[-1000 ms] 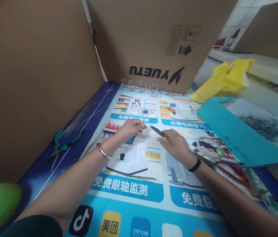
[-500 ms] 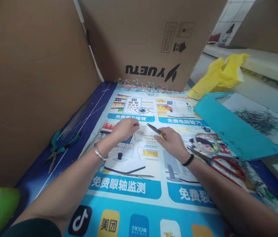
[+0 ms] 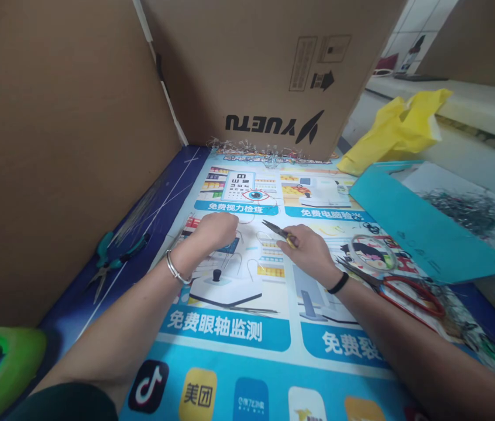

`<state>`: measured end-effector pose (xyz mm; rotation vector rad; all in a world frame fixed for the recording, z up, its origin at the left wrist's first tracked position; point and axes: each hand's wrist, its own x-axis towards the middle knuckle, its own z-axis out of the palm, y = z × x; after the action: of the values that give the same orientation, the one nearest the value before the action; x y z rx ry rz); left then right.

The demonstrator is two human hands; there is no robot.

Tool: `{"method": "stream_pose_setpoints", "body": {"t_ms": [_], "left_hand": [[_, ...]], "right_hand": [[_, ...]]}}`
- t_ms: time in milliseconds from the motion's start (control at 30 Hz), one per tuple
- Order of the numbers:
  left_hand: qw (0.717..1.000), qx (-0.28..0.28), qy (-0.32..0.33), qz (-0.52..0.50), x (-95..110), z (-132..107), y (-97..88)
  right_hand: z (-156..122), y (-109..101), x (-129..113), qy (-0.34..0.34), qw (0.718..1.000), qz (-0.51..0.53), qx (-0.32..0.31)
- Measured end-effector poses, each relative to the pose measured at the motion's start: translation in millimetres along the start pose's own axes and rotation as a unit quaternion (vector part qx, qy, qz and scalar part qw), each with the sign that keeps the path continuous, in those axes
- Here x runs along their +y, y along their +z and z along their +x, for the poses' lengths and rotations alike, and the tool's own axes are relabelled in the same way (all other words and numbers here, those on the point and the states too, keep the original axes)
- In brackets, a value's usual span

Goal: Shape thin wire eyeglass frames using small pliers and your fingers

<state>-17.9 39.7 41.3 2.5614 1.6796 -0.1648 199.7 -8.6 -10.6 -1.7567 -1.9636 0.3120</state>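
Observation:
My left hand (image 3: 217,230) is closed in a pinch over the printed sheet. A thin wire (image 3: 247,218) seems to come out at its fingertips, though most of it is hidden. In my right hand (image 3: 310,248) are small pointed pliers (image 3: 277,229) with yellow handles, their dark jaws aimed toward the left hand but apart from it. Below the hands, several thin bent wires (image 3: 253,266) lie on the sheet. A few straight wires (image 3: 254,310) rest lower down. Right of my right hand is a clear coil of thin line or wire (image 3: 373,253).
Red-handled scissors (image 3: 412,292) lie near my right forearm. Teal pliers (image 3: 106,262) and long wires (image 3: 140,210) are at left. Cardboard (image 3: 247,64) walls stand behind and left. A blue folder (image 3: 423,228) with wire scraps, yellow bag (image 3: 399,131) and green tape roll (image 3: 19,362) surround the work.
My left hand has turned slightly, its fingertips now more hidden and lower. The right hand with the pliers stays almost in place. The whole view has shifted a little.

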Motion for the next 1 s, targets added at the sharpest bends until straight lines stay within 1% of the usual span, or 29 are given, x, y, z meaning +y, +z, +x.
{"method": "stream_pose_setpoints", "body": {"t_ms": [167, 333, 500, 633, 767, 833, 900, 1000], "left_hand": [[1.000, 0.018, 0.003, 0.003, -3, 2, 3.7], [1.000, 0.007, -0.004, 0.004, -5, 5, 6.5], [1.000, -0.003, 0.005, -0.011, -8, 9, 10.8], [1.000, 0.000, 0.013, -0.024, -11, 10, 14.3], [0.999, 0.010, 0.024, -0.027, -10, 8, 12.2], [0.999, 0.018, 0.036, -0.030, -7, 7, 9.4], [0.997, 0.031, 0.061, -0.039, -2, 4, 6.4], [0.992, 0.053, 0.100, -0.053, 7, 1, 2.0]], "right_hand": [[0, -1, -1, -0.001, 1.000, -0.002, -0.009], [0, 0, 0, -0.003, 1.000, 0.000, -0.008], [0, 0, 0, -0.013, 1.000, -0.001, -0.010], [-1, 0, -1, -0.016, 1.000, -0.001, -0.010], [-1, 1, 1, -0.020, 1.000, 0.008, -0.008], [-1, 1, 1, -0.028, 0.999, 0.020, 0.003], [-1, -1, 0, -0.028, 0.998, 0.049, 0.023], [-3, -5, -6, -0.014, 0.992, 0.126, 0.025]]}}
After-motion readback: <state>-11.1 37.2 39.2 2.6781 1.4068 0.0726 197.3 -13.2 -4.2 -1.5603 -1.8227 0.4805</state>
